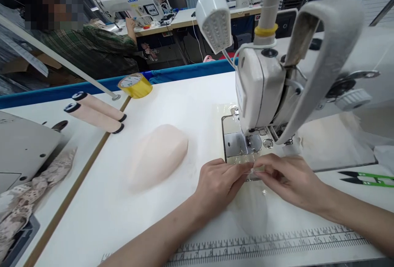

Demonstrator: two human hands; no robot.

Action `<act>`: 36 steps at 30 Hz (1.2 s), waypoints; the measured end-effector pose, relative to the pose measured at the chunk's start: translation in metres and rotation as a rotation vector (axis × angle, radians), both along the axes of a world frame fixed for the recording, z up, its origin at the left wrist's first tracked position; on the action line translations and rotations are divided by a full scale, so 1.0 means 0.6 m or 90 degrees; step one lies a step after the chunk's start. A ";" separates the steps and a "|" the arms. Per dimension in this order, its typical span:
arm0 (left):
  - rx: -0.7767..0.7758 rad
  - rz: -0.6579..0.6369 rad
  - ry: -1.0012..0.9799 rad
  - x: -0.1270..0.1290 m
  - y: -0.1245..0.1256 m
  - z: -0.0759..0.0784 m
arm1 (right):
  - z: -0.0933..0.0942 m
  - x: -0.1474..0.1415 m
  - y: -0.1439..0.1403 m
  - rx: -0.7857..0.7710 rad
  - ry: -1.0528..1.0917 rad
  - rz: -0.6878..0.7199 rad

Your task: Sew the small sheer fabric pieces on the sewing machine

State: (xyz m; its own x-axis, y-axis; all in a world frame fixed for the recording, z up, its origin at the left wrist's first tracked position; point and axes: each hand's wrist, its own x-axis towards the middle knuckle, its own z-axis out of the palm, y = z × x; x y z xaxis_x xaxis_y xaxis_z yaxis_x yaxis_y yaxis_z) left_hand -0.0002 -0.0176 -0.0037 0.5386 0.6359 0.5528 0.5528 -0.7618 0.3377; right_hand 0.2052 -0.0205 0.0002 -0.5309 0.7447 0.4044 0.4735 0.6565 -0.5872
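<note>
Head view: sewing machine (264, 90) on my white table (184, 94).
My left hand (220, 185) and right hand (287, 178) both pinch a clear, thin strip (253, 171) just before the needle plate (237, 143); pale foam cup (158, 154) lies left.

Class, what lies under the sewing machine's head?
Under the sewing machine head sits the metal needle plate, covered with clear film. The needle itself is hidden.
</note>
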 end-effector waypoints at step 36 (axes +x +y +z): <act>-0.032 -0.048 -0.020 0.003 -0.006 0.005 | 0.009 0.030 0.000 0.409 -0.133 0.126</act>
